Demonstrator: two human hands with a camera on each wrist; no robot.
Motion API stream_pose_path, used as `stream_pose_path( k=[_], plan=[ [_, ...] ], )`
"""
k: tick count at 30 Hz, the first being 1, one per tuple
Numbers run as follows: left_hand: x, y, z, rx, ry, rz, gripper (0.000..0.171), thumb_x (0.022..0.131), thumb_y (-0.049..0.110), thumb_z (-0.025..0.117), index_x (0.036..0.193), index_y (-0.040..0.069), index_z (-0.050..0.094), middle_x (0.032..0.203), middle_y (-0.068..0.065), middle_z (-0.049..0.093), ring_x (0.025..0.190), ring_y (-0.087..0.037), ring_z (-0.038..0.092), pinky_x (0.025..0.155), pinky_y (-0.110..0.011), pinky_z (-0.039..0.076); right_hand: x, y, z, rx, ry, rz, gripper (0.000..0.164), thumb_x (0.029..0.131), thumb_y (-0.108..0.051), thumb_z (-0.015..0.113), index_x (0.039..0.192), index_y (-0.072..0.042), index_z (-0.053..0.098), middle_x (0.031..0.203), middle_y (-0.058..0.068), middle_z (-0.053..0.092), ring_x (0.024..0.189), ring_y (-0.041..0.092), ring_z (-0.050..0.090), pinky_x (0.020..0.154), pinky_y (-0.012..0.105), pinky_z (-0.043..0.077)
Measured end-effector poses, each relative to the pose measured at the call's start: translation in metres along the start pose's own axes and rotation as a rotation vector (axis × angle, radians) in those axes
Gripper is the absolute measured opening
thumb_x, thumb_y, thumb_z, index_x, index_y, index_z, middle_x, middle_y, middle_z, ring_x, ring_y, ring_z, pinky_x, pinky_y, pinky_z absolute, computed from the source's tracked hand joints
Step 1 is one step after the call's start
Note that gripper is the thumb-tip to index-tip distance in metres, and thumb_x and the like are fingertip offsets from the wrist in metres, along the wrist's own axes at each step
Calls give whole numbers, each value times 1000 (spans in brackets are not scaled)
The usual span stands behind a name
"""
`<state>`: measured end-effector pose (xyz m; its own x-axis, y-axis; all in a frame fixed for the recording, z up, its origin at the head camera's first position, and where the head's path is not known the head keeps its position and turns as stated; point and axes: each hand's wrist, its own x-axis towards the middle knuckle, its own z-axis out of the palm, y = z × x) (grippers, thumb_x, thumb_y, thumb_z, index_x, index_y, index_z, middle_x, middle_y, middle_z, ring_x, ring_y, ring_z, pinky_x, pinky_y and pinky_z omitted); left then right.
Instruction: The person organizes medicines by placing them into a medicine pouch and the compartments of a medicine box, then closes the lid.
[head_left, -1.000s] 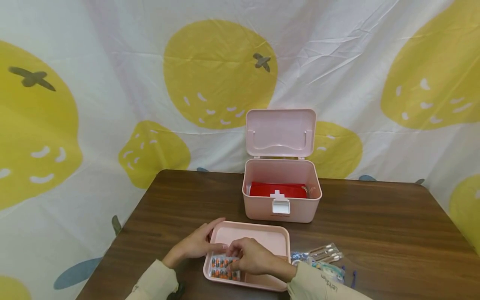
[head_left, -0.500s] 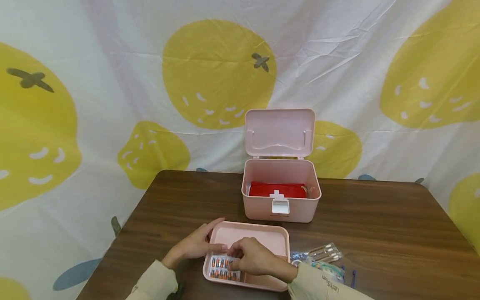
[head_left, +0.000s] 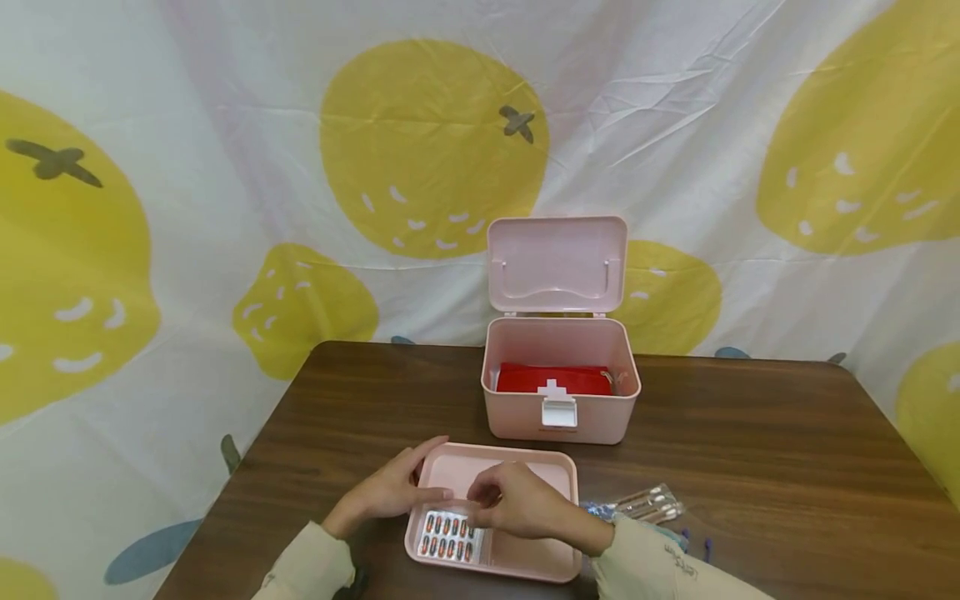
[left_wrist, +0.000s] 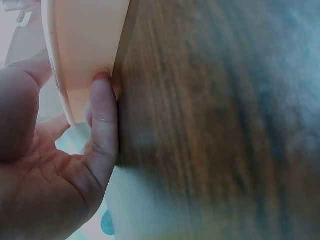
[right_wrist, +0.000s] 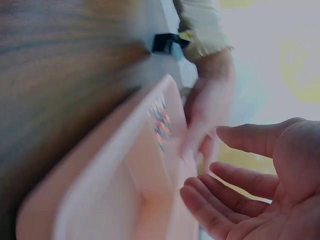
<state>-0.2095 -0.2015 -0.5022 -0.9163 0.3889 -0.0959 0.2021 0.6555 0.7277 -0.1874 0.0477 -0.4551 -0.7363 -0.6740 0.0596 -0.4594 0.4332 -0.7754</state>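
A shallow pink tray [head_left: 536, 560] lies on the table, with dividers inside it. My left hand [head_left: 386, 489] grips its left end, thumb over the rim; in the left wrist view, a finger presses low on the tray's outer wall [left_wrist: 82, 45]. In the tray's near left compartment lies a blister pack [head_left: 447, 543] of orange and dark capsules. My right hand [head_left: 522, 502] hovers over the middle of the tray, just right of the pack. The right wrist view shows its loosely bent fingers [right_wrist: 240, 180] apart from the thumb, with nothing between them.
Behind the tray stands a pink first-aid box [head_left: 517, 417], its lid [head_left: 557, 265] raised and a red pouch [head_left: 551, 379] inside. Right of the tray lie a clear packet of cotton swabs [head_left: 652, 505] and other small packets, partly covered by my right sleeve [head_left: 660, 567].
My right hand has come off the blister pack, moving up and right, so more capsules show. The pack lies in the compartment. My left hand keeps its grip on the tray.
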Motion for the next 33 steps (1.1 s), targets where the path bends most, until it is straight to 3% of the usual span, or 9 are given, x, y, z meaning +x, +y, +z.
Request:
stream_pose_path(
  k=[6,13,21,29,33],
  plan=[
    [0,-1,0,-18,-9,-23,86,83,41,79,153,16,36,114,-10,51,100,-21,47,92,-45,43,-17,11,-35,-33,35,8,18,79,-16,82,90,-6,73,80,-5,69,74,2,60,69,21,51],
    [0,1,-1,-39,-8,-29,86,83,40,80,153,16,36,113,-10,51,100,-21,47,93,-45,43,-47,29,-83,24,55,52,20,82,-18,81,95,-6,73,82,-5,68,74,6,61,69,23,53],
    [-1,2,-2,-28,-8,-39,86,83,40,79,154,16,36,113,-10,51,100,-21,47,92,-45,43,-89,47,-123,89,104,232,18,83,-19,79,94,-8,71,81,3,64,77,16,57,65,26,49],
    [0,1,-2,-29,-18,-57,86,83,41,79,154,18,36,114,-10,51,101,-21,47,94,-47,43,-131,89,-148,161,-46,230,18,88,-11,72,98,3,65,79,3,63,67,9,58,57,26,51],
    [0,1,-2,-29,-17,-58,86,83,41,79,154,18,36,114,-10,51,101,-21,47,94,-47,43,-151,105,-154,168,-70,347,17,89,-14,71,91,1,63,74,3,60,62,10,56,51,25,47]
  ],
)
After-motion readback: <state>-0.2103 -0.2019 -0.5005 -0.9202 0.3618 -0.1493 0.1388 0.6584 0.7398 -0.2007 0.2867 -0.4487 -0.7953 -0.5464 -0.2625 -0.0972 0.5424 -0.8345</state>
